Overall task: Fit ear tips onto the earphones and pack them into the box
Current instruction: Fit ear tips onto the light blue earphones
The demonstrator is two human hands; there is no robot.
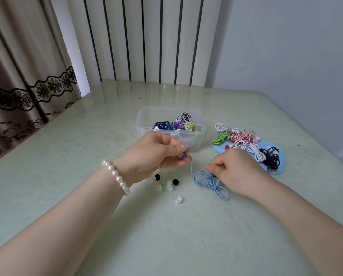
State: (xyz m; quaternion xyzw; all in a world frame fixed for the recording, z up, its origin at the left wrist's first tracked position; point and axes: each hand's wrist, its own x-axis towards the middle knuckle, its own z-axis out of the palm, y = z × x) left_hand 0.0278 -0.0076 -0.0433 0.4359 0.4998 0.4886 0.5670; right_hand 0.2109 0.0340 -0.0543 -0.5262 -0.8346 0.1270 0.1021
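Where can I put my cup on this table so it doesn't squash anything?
Bare table left of the box, and behind it. Also near, past the lone white tip. Crowded: around the tips, blue cable, lid.

A pale green table (87,148) holds a clear box (146,120), a blue tray (277,170), little ear tips (178,200) and a blue earphone cord (210,183).

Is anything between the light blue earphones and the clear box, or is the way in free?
Nothing visible blocks it. The light blue earphones lie on the table just in front of the clear box, whose top is open. The left hand pinches one earbud end close to the box's front wall; bundles already inside leave room on its left.
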